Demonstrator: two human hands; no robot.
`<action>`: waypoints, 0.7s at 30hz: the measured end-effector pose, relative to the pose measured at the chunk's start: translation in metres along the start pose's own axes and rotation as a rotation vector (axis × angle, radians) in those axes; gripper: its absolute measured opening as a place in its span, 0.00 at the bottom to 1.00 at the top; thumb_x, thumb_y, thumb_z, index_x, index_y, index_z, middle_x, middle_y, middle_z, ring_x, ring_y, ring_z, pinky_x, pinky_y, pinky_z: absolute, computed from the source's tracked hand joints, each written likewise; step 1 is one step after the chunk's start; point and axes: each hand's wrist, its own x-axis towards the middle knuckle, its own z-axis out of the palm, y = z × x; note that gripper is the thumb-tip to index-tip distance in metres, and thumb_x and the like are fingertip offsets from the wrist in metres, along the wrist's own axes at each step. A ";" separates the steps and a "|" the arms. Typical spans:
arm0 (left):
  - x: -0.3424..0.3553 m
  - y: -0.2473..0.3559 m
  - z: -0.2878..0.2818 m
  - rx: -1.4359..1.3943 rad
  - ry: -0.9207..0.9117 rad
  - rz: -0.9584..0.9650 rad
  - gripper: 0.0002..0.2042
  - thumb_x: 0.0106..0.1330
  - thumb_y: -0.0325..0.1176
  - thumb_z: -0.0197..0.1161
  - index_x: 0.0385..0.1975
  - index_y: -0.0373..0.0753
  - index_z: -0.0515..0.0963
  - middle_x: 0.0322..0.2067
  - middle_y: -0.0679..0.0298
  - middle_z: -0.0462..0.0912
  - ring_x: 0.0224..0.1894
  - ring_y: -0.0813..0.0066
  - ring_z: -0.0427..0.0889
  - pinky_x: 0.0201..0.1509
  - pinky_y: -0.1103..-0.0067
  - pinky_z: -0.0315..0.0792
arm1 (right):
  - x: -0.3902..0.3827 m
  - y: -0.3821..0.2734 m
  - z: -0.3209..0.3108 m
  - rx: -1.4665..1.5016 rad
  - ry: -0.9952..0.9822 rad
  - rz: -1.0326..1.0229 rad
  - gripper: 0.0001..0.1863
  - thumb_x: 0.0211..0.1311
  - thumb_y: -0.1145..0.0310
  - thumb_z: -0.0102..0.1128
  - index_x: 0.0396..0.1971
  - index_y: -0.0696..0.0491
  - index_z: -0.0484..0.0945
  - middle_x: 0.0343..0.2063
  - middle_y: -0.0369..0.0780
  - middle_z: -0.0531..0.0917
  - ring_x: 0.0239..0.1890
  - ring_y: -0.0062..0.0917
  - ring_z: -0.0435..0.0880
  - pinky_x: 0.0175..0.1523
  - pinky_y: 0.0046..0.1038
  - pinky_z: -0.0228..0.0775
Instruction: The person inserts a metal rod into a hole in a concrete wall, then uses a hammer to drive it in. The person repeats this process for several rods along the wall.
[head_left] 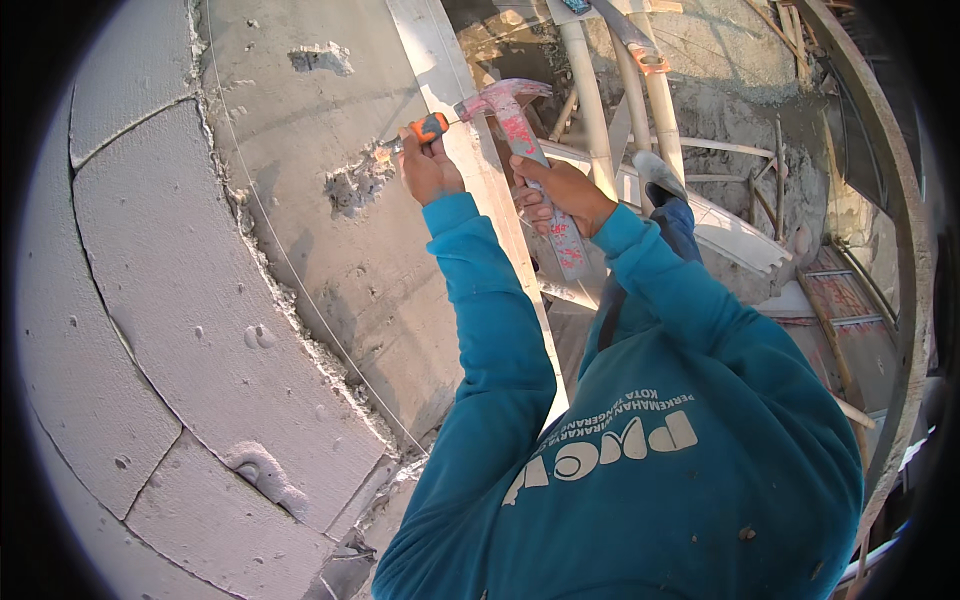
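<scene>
My left hand [430,172] is closed around a chisel [431,127] with an orange and dark handle. Its tip points left toward a rough chipped hollow [350,190] in the grey cement wall [330,270]; the fingers partly hide its shaft. My right hand [570,192] grips a claw hammer [517,127], worn red and grey, around the middle of its handle. The hammer's striking face is right by the butt of the chisel; whether they touch I cannot tell. The hammer's lower handle sticks out below my right hand.
Pale lightweight blocks [190,250] rise on the left, with a thin string [290,260] running alongside. Another chipped hole [322,60] is higher up. Poles [590,95] and a curved bar [908,270] stand at right. A foot [658,178] shows among planks and rubble.
</scene>
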 end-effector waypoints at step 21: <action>-0.004 -0.006 0.006 -0.092 0.062 0.056 0.12 0.68 0.33 0.62 0.36 0.32 0.68 0.41 0.53 0.77 0.46 0.68 0.78 0.57 0.74 0.77 | 0.022 -0.083 -0.058 0.478 0.182 -0.724 0.16 0.70 0.58 0.52 0.26 0.49 0.60 0.17 0.30 0.61 0.16 0.16 0.61 0.22 0.24 0.61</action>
